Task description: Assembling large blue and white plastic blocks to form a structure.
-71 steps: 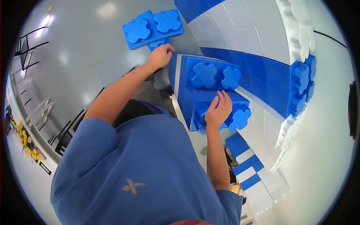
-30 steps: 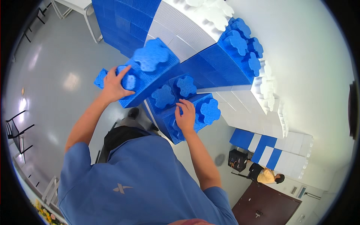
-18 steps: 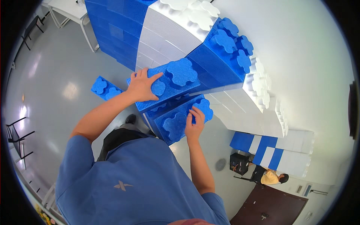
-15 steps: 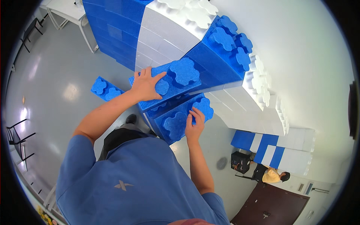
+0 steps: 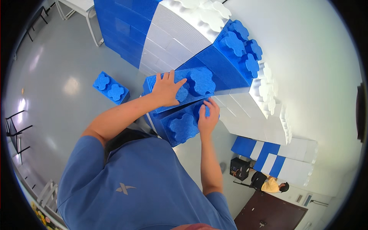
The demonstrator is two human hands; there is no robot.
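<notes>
Two big blue studded toy building blocks lie one against the other in front of me. My left hand (image 5: 167, 91) grips the upper blue block (image 5: 196, 89); its spread fingers reach over the far edge and its thumb lies by a stud. On the nearer, lower blue block (image 5: 183, 128), my right hand (image 5: 209, 116) curls around the right-hand stud, mostly covering it. The right fingertips come close to the upper block's near edge. A dark wedge-shaped gap runs between the blocks. The upper block's right end meets a curved block wall (image 5: 178, 36).
A loose blue block (image 5: 111, 89) lies on the grey floor to the left. White studded blocks (image 5: 249, 111) continue the wall to the right. A white table (image 5: 78, 7) stands far left, chairs (image 5: 17, 128) at the left edge. A person (image 5: 270, 185) is near a brown door (image 5: 274, 211).
The upper block has shifted right with my left hand, and the gap beside the lower block looks narrower. My right hand has moved up and right over the stud. My view has shifted slightly.
</notes>
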